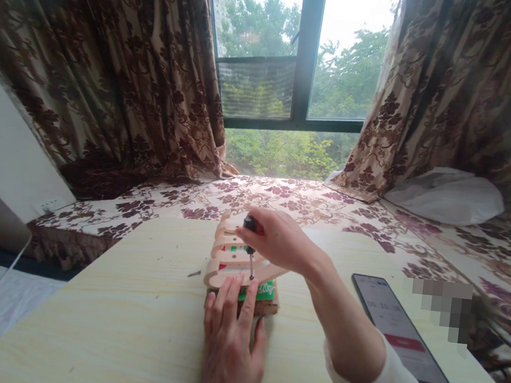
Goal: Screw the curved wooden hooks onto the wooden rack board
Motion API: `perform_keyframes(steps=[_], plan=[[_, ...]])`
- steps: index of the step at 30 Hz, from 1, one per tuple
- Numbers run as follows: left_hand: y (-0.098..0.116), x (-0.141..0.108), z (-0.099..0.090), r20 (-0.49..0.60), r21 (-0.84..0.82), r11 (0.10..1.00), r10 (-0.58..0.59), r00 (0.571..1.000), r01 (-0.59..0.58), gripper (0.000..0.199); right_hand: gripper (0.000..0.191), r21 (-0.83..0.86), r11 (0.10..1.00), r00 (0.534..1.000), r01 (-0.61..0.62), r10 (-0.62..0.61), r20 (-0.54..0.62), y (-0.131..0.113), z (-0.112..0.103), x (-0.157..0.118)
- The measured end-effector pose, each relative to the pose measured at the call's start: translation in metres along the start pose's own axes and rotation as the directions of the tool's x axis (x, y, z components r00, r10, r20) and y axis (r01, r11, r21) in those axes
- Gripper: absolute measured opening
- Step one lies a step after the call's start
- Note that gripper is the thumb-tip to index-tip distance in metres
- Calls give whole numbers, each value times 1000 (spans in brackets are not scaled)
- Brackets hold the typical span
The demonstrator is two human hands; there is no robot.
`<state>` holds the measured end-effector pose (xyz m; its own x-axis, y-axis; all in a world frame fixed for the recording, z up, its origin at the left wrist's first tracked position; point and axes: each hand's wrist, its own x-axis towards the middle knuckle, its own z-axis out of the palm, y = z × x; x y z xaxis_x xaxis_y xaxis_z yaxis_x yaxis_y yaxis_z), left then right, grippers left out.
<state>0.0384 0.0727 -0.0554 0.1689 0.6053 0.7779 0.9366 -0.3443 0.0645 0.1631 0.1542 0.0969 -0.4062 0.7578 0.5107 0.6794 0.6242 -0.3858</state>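
Note:
Near the middle of the table, a pale wooden piece with several curved slats (pixel 214 275) lies on a green and brown box (pixel 266 307). My right hand (pixel 280 237) is closed around the dark handle of a screwdriver (pixel 251 265), which stands nearly upright with its tip at the near slat. My left hand (pixel 233 335) lies with its fingers spread over the near edge of the wooden piece and the box. A small dark metal item (pixel 194 274) rests on the table just left of the wooden piece.
The light wooden table (pixel 132 325) carries a phone (pixel 400 331) with a lit screen on the right. Beyond it are a flowered cloth ledge (pixel 282 197), a white plastic bag (pixel 449 195), patterned curtains (pixel 158 71) and a window (pixel 307 51).

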Motion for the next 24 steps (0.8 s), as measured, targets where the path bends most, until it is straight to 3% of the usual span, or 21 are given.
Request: perform_keyframes(steps=[8,17,24], plan=[[1,2,-1,-7,-2,1000,7,1000,-7,59,24,132,989,993,67,-79,91,-7,-5,-4],[0,0,0,1,12,1000,7,1000,-7,59,34,-45,999,1000,-29,30,6,2,1,3],[-1,0,0,0,7,1000,9,1000,-9,59,16,48,998,998,49,-51,31,-4,-2,-3]])
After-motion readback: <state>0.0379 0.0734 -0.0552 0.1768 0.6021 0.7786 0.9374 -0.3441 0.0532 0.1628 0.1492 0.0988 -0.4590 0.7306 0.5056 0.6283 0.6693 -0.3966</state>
